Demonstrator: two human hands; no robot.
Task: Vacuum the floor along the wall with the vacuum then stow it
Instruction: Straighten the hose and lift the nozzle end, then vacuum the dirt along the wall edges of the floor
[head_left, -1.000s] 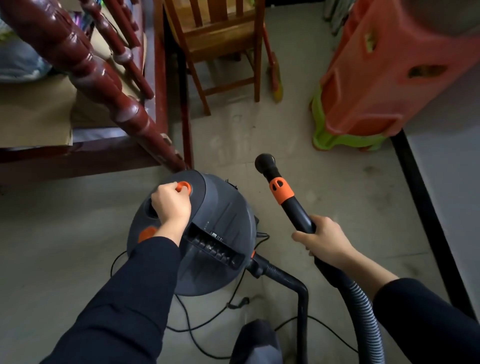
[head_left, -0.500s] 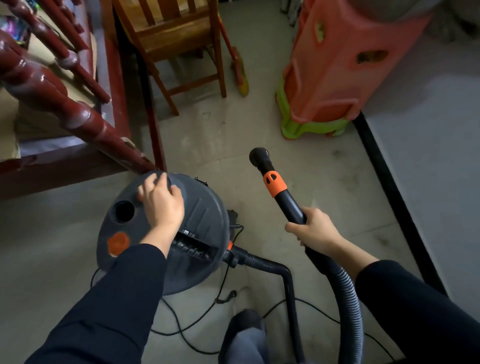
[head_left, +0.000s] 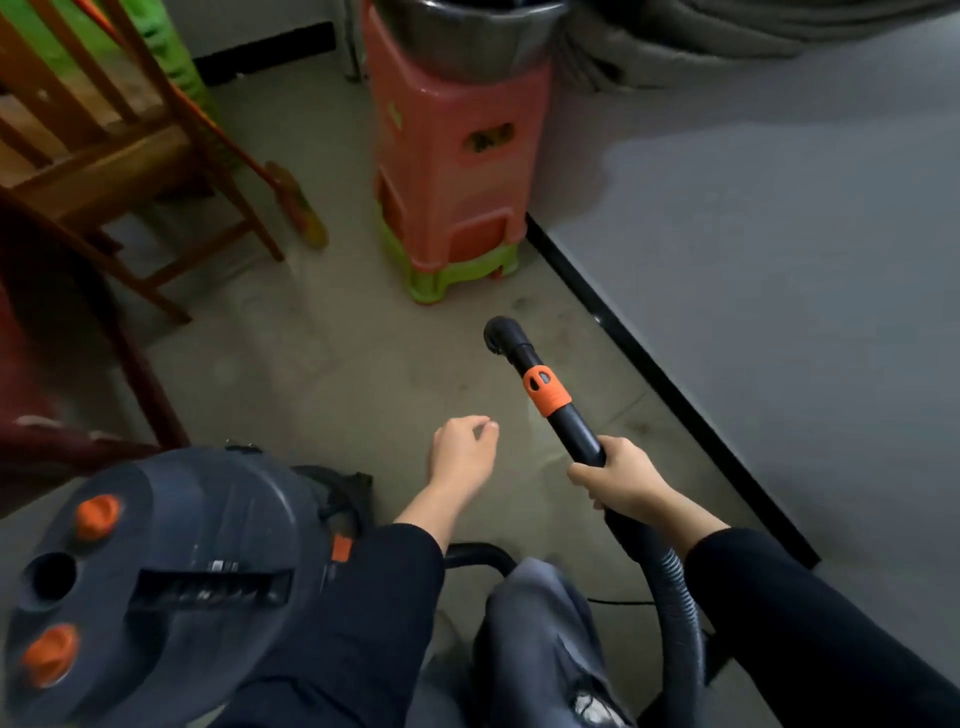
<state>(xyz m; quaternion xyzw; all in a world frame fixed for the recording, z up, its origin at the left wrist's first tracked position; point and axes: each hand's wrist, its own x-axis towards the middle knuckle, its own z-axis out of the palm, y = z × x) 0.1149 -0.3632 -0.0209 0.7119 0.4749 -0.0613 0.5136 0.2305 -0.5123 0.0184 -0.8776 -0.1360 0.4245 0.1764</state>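
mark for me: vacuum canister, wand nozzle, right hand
vacuum canister (head_left: 208, 530): head view, on the dark top lid.
wand nozzle (head_left: 500, 332): head view, on the black elbow tip.
right hand (head_left: 621, 480): head view, on the knuckles wrapped round the wand.

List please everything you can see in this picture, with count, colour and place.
vacuum body: 1, dark grey with orange knobs, floor, lower left
wand: 1, black with orange collar, centre right, nozzle toward the wall
hose: 1, grey ribbed, lower right
stools: stacked, orange over green, top centre by the wall
basin: 1, metal, on the stools
chair: 1, wooden, upper left
broom: 1, beside the chair
baseboard: 1, black, along the grey wall
left hand: free, open
right hand: gripping the wand
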